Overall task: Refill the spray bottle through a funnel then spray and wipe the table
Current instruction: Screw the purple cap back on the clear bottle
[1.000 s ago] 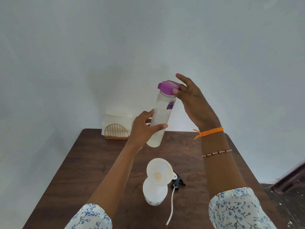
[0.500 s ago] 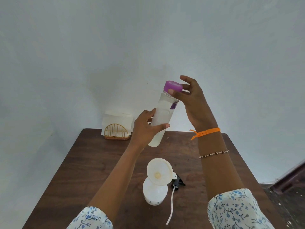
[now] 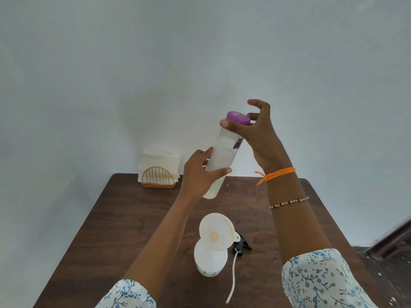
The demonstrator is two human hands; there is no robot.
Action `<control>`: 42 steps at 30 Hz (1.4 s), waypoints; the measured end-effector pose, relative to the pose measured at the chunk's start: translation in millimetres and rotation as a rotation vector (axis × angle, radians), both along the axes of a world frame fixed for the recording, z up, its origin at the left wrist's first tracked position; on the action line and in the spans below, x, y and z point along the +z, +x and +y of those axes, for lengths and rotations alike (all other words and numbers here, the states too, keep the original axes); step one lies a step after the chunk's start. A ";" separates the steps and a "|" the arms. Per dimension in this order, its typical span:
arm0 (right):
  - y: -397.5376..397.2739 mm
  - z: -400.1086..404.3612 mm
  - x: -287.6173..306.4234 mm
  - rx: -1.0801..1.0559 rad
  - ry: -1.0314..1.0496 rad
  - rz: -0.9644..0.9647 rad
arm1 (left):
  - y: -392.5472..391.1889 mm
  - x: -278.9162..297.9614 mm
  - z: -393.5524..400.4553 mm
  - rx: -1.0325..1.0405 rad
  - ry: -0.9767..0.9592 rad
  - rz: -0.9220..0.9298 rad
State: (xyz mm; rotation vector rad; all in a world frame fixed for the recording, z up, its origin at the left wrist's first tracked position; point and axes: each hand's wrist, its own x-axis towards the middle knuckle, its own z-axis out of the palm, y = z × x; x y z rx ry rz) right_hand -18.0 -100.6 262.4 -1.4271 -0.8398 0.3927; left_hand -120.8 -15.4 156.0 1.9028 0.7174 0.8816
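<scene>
At eleven o'clock on the desk (image 3: 124, 218) stands a gold wire napkin holder (image 3: 159, 178) with napkins. Next comes the left hand (image 3: 200, 174), wrapped around the lower body of the water bottle (image 3: 222, 156), which is held in the air and tipped toward one o'clock. Below it, near the desk's middle, the white spray bottle (image 3: 210, 261) stands upright with the funnel (image 3: 216, 232) seated in its neck, tilted. Just to its three o'clock lies the black sprayer head (image 3: 241, 244), its tube trailing toward six o'clock. The right hand (image 3: 255, 132) pinches the purple cap (image 3: 238, 118) between thumb and curled fingers. Over the last second the bottle has leaned further and the fingers have shifted round the cap, which looks like unscrewing. The cap is not off yet, so pouring has probably not begun.
</scene>
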 end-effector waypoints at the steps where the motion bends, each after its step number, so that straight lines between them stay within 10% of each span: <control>1: -0.8 0.6 -0.9 0.035 0.004 0.011 | 0.4 0.7 -0.5 0.000 -0.011 -0.005; 42: 3.7 1.2 19.6 0.200 0.164 0.119 | -8.2 44.5 1.5 -0.166 -0.098 -0.162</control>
